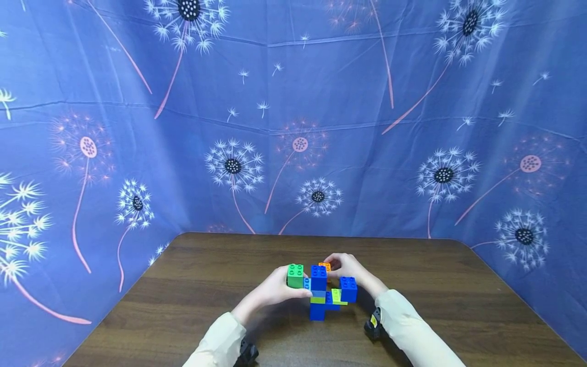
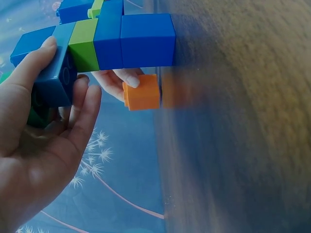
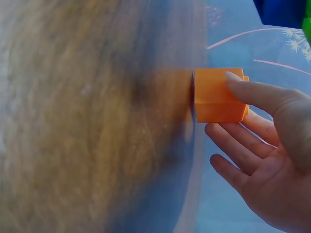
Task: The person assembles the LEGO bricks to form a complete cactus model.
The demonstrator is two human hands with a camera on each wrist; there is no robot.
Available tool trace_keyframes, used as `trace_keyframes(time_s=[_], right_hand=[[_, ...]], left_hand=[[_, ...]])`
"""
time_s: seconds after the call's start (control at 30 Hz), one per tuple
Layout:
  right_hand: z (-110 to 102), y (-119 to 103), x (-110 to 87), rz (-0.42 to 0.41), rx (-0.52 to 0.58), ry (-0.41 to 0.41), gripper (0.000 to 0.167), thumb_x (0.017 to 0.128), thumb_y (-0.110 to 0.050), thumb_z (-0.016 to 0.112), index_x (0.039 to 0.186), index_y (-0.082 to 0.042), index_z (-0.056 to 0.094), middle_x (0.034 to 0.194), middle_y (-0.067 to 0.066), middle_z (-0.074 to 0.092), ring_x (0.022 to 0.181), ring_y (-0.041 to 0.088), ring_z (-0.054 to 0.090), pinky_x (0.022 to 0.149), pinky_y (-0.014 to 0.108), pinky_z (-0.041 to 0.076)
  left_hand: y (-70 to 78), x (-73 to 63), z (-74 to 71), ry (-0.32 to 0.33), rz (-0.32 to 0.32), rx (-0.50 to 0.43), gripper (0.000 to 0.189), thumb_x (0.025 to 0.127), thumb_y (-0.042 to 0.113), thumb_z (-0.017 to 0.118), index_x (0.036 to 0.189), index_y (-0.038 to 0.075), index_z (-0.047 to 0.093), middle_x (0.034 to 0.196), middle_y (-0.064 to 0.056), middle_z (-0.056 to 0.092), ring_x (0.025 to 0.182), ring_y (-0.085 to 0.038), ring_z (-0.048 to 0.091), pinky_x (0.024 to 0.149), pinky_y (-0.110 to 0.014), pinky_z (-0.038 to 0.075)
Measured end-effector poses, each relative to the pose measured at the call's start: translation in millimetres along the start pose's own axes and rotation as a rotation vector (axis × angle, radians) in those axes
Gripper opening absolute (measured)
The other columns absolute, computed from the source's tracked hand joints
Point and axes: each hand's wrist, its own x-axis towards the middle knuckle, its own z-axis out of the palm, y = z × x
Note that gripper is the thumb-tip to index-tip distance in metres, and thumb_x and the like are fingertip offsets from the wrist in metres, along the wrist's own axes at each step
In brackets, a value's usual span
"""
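Observation:
In the head view a built-up structure of toy building bricks [image 1: 317, 312] stands near the middle of the table, blue and lime at its centre. A green brick [image 1: 295, 278] juts from its left side, a dark blue brick [image 1: 348, 290] from its right. My left hand [image 1: 274, 288] grips the left arm of it, thumb on a medium-blue brick [image 2: 59, 82]. Behind the structure, my right hand [image 1: 348, 267] pinches an orange brick [image 3: 216, 92] between thumb and fingers. That brick is upright at the tabletop; whether it touches is hard to tell.
A brown wooden table [image 1: 192, 295] spreads around both hands. Behind it hangs a blue cloth [image 1: 357, 204] with a dandelion print, also along both sides. Black wrist devices [image 1: 373, 325] sit at the cuffs of the pale sleeves [image 1: 412, 326].

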Motion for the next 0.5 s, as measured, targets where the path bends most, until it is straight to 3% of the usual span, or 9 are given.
trace_keyframes(time_s=[0.5], right_hand=[[-24.1,-10.1,-13.9,-0.085,0.019,0.084,0.038,0.081,-0.021,0.073,0.112,-0.001,0.063,0.100,0.012,0.068,0.087,0.022,0.065,0.078,0.037,0.054]], left_hand=[[1.0,-1.0,-1.7,0.023,0.009,-0.018,0.034,0.076,0.024,0.079,0.100,0.005,0.065,0.087,-0.004,0.070,0.071,-0.006,0.061,0.067,-0.022,0.050]])
